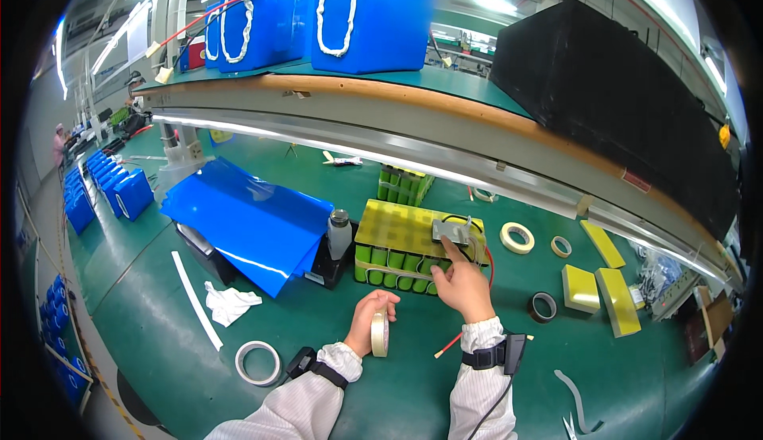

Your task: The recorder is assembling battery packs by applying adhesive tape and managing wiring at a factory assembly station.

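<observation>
A battery pack of green cylindrical cells, topped with a yellow-green board, sits on the green bench in front of me. A small grey module with black, white and red wires lies on its right end. My right hand reaches over the pack's near right edge, index finger stretched onto the module and thumb apart beside the cells; it grips nothing visible. Closer to me, my left hand is closed around a roll of clear yellowish tape, held upright near the pack's front side.
Blue sheets and a grey bottle lie left of the pack. Tape rolls and yellow blocks are at right; scissors lie near the front. An overhead shelf carries blue packs and a black box.
</observation>
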Motion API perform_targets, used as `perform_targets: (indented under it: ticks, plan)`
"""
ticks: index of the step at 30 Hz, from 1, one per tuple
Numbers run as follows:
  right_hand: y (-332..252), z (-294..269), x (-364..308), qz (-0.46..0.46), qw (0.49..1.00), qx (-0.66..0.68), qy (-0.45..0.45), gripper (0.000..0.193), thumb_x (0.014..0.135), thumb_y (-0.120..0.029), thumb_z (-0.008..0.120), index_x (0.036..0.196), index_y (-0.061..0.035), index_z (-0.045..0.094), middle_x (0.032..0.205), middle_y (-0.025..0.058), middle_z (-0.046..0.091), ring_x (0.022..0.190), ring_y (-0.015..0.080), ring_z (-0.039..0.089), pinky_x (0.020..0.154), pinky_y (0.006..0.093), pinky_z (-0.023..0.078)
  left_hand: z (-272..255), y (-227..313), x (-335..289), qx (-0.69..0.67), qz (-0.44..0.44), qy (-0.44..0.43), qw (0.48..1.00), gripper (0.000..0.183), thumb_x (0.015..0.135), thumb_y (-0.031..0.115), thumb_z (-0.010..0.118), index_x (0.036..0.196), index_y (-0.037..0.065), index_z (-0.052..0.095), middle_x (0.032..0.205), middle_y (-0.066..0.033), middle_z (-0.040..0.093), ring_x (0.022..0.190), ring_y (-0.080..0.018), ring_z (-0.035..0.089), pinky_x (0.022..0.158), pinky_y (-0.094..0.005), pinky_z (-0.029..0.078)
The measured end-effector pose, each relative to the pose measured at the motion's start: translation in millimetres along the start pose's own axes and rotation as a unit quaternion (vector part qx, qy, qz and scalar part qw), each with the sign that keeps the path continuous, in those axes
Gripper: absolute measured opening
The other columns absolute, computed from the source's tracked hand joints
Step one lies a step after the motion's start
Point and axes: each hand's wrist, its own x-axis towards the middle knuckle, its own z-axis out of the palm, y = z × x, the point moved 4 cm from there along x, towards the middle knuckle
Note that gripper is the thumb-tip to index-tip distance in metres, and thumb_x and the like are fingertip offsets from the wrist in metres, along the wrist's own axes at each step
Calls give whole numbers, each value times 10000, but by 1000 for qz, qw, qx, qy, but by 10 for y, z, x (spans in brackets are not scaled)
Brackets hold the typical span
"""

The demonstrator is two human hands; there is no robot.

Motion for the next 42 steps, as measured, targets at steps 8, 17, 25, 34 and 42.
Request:
perform_targets:
  ticks: [8, 17, 25, 34, 42]
  plan:
    - [-3, -30, -15, 5, 1000, 7, -14, 655, 836, -256, 669, 1448, -146, 465, 643, 83, 649, 653, 300, 656, 629, 418, 522, -5, -4, 10, -13, -7, 5, 1000, 312, 925, 270, 509, 1007, -12, 612, 773, -54, 571, 721, -146, 561, 710, -280, 493]
    - [6, -33, -8, 10, 1000, 6, -25, 659, 837, -256, 666, 1454, -151, 457, 663, 80, 659, 664, 288, 661, 636, 412, 524, -1, 6, 6, -10, -4, 2, 1000, 323, 927, 280, 506, 1013, -12, 615, 773, -55, 571, 722, -146, 562, 709, -279, 493]
    - [48, -131, -15, 37, 999, 8, -38, 640, 838, -278, 666, 1441, -163, 482, 667, 56, 650, 653, 268, 652, 627, 392, 521, -25, -15, 9, -9, -5, 3, 1000, 328, 927, 287, 510, 1012, -11, 617, 775, -59, 579, 722, -149, 566, 705, -282, 492]
    - [347, -403, -31, 56, 995, 13, 79, 445, 843, -235, 678, 1258, -86, 610, 722, 86, 663, 652, 256, 647, 635, 373, 514, -39, -29, 4, -21, -5, -2, 1000, 334, 923, 302, 524, 1009, -8, 618, 776, -53, 576, 722, -148, 565, 723, -291, 505]
    - [603, -405, 16, 79, 982, 32, 168, 188, 802, -194, 717, 921, -81, 626, 750, 92, 657, 718, 310, 647, 657, 429, 514, -57, -32, 16, -36, -13, -9, 999, 307, 919, 294, 540, 995, 9, 627, 771, -38, 576, 721, -139, 560, 719, -281, 491]
